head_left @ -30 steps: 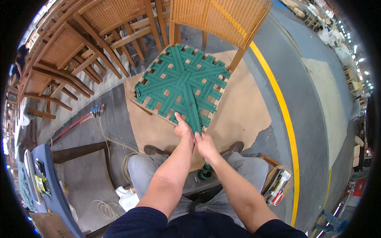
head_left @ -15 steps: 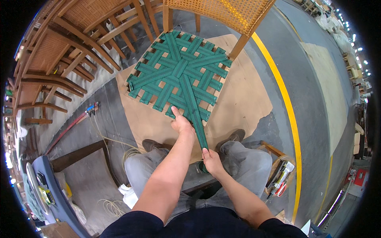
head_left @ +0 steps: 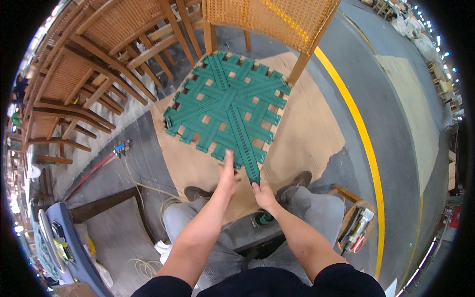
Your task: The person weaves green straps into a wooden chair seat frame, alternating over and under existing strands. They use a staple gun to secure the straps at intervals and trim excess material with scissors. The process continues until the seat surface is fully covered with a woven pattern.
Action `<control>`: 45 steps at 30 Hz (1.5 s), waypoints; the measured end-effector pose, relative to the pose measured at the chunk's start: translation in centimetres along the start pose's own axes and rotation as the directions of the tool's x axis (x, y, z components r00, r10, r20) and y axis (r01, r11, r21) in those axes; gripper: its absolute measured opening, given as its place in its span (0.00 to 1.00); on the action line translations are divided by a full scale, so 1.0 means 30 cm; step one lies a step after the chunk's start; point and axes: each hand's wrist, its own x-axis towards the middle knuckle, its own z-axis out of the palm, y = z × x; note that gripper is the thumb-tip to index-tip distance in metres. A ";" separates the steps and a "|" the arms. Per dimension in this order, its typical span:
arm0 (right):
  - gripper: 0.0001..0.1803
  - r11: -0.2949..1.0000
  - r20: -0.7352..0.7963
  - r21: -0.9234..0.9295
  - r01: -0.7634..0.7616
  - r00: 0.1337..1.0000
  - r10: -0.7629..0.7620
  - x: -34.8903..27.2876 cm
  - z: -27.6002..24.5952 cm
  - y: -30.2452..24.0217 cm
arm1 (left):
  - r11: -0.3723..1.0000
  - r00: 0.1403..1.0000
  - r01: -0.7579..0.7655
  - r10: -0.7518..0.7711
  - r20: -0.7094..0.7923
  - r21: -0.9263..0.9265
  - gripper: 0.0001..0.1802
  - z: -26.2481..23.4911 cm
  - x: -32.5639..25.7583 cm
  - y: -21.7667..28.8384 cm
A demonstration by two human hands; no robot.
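Observation:
A wooden chair has green webbing (head_left: 217, 106) woven across its seat, with diagonal straps crossing near the middle. One long green strap (head_left: 246, 143) runs from the crossing over the front edge toward me. My right hand (head_left: 265, 196) is closed on this strap just past the edge, thumb on top. My left hand (head_left: 227, 179) is at the seat's front edge, thumb up against it and fingers curled low, partly hidden. Between my legs, a roll of green webbing (head_left: 263, 218) shows below my right hand.
The cane chair back (head_left: 269, 20) rises at the far side. Several wooden chairs (head_left: 94, 59) crowd the left. Cardboard (head_left: 311, 123) lies under the seat. A stool with tools and red-handled scissors (head_left: 357, 242) stands at my right, a blue padded chair (head_left: 81, 252) at my left, and an air hose (head_left: 94, 168) nearby.
The right hand has shifted its hold up the strap, closer to the seat edge. My left hand has slid back toward me, off the webbing's top. The view has tilted slightly.

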 end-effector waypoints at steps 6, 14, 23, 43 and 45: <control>0.22 0.984 -0.108 0.101 0.146 0.985 -0.135 0.006 0.062 0.082 | 0.456 0.856 -0.387 -0.146 0.496 0.802 0.33 -0.011 -0.156 -0.075; 0.18 0.946 0.037 -0.324 -0.026 0.998 0.040 -0.021 -0.039 0.008 | -0.208 0.838 -0.521 0.061 0.543 0.828 0.37 0.074 -0.161 -0.067; 0.15 0.986 -0.812 -0.140 -0.092 0.580 -0.061 -0.646 -0.836 0.073 | -0.281 0.877 -0.377 0.198 0.437 0.883 0.40 0.048 -0.160 -0.101; 0.23 0.972 -0.731 0.231 0.031 0.665 0.153 -0.770 -0.984 0.039 | -0.191 0.876 -0.458 0.066 0.477 0.868 0.32 0.015 -0.185 -0.079; 0.25 0.940 -0.590 0.338 0.042 0.787 0.177 -0.706 -0.955 -0.177 | -0.200 0.867 -0.471 0.075 0.493 0.859 0.33 0.021 -0.184 -0.076</control>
